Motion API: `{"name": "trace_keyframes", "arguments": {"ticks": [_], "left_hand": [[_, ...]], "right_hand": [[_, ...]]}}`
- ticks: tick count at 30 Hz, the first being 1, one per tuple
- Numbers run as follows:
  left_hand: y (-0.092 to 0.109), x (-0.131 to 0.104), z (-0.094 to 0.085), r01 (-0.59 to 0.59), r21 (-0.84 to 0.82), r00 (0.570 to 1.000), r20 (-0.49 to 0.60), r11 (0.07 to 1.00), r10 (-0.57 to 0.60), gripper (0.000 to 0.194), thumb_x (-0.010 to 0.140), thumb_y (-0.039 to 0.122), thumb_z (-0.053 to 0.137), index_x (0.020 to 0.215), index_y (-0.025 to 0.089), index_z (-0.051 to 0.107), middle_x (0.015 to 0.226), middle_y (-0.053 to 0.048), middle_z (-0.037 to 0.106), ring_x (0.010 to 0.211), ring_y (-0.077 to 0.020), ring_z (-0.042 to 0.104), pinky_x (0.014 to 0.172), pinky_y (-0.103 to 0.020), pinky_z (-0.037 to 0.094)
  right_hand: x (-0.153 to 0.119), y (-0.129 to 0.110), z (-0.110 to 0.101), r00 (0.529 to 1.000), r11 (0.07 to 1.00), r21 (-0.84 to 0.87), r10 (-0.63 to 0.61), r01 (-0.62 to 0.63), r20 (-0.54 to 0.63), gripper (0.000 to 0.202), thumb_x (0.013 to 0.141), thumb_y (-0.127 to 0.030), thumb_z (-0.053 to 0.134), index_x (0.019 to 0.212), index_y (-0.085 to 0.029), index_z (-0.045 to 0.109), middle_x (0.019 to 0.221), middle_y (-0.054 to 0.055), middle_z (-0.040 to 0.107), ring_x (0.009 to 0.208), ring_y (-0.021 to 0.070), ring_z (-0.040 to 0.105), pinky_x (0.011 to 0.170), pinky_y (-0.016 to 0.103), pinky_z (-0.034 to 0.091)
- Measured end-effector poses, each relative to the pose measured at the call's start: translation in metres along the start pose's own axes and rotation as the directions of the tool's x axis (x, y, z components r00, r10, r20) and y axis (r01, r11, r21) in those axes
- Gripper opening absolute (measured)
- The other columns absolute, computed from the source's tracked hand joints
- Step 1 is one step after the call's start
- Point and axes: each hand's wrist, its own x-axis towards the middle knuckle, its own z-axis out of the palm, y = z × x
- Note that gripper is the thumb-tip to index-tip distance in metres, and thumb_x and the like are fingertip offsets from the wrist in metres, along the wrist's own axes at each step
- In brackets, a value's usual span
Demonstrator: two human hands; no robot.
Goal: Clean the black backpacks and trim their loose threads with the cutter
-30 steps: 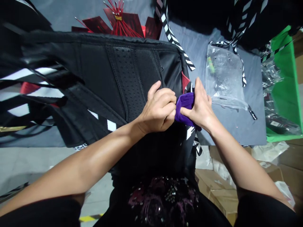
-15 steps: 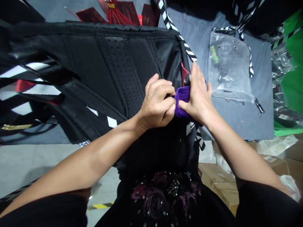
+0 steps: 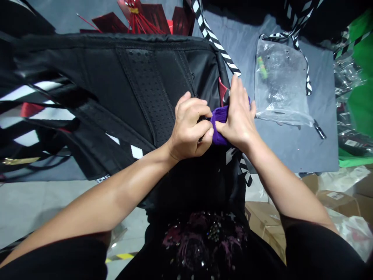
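Observation:
A black backpack [image 3: 105, 81] lies across the table in front of me, with a panel of perforated padding and wide straps. At its right end is a folded purple cloth item [image 3: 219, 134], soft and thick-edged. My left hand [image 3: 194, 126] is closed, its curled thumb and fingers pinching the left edge of the purple cloth; dark material shows between the fingers. Over the right part lies my right hand [image 3: 240, 114], fingers stretched away from me and thumb pressed on the cloth's inner face. A red piece [image 3: 223, 91] sticks out just beyond, partly hidden.
A clear plastic bag [image 3: 281, 81] lies on the grey tabletop [image 3: 297, 151] at right. Red tags with strings [image 3: 145, 19] lie behind the backpack. Black-and-white straps [image 3: 215, 39] trail nearby. Cardboard boxes [image 3: 264, 217] stand below right, and packaged goods lie on green material [image 3: 361, 93].
Both hands and the purple cloth have shifted slightly left in view, while the backpack's near-right end moved a little with them. The grip looks much the same.

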Motion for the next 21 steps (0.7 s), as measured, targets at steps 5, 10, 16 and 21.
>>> {"name": "trace_keyframes", "arguments": {"ticks": [5,10,16,21], "left_hand": [[0.001,0.0,-0.004,-0.062,0.057,0.998,-0.02,0.996,0.063,0.013,0.082,0.031,0.052,0.075,0.022,0.059,0.095,-0.004,0.059,0.11,-0.0282,0.055,0.113,-0.066,0.028],[0.002,-0.001,-0.004,-0.141,0.134,0.986,-0.072,0.981,0.151,0.008,0.08,0.027,0.055,0.075,0.023,0.06,0.095,-0.004,0.059,0.109,-0.0267,0.055,0.109,-0.063,0.035],[0.0,-0.002,0.001,-0.155,0.21,0.981,-0.085,0.965,0.176,0.006,0.078,0.026,0.054,0.077,0.023,0.059,0.096,-0.004,0.057,0.108,-0.0262,0.053,0.108,-0.061,0.037],[-0.002,-0.003,0.003,-0.124,0.138,0.989,-0.062,0.983,0.134,0.005,0.078,0.027,0.053,0.078,0.023,0.058,0.097,-0.004,0.056,0.11,-0.0273,0.051,0.111,-0.063,0.03]], "right_hand": [[-0.03,0.014,-0.005,0.999,0.995,0.091,0.053,-0.052,-0.012,0.107,0.075,-0.046,0.064,0.157,-0.026,-0.001,0.165,0.011,0.008,0.151,0.0375,0.009,0.115,0.07,0.01],[-0.038,0.018,0.002,0.992,0.984,0.16,0.095,-0.081,-0.083,0.102,0.075,-0.044,0.063,0.157,-0.026,0.005,0.163,0.013,0.018,0.15,0.0336,0.018,0.117,0.063,0.019],[-0.006,0.007,0.002,0.999,0.998,0.064,0.005,-0.003,-0.042,0.108,0.069,-0.043,0.066,0.157,-0.028,0.005,0.165,0.011,0.006,0.149,0.0436,0.005,0.112,0.075,0.005],[0.001,0.006,0.002,0.999,0.998,0.058,-0.035,0.037,-0.033,0.108,0.07,-0.042,0.066,0.156,-0.028,0.003,0.165,0.01,0.005,0.149,0.0437,0.002,0.112,0.075,0.0]]}}
